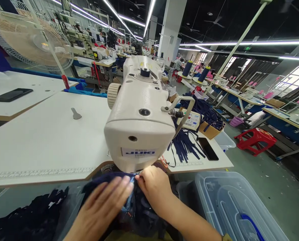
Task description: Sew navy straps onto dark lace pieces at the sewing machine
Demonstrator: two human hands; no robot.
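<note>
Just below the head of a white sewing machine (139,137), both hands work on dark navy fabric (99,179). My left hand (104,201) lies flat over the fabric, fingers stretched out and slightly blurred. Beside it, my right hand (156,187) pinches the fabric edge between thumb and fingers, close under the machine head. A lighter blue strip (129,201) hangs down between the two hands. The needle area is hidden behind the machine head.
A phone (207,149) and navy strips (186,145) lie right of the machine, with a box of strips (212,129) behind. A clear plastic bin (202,190) stands at lower right, dark pieces (31,214) at lower left. A fan (39,40) stands at left.
</note>
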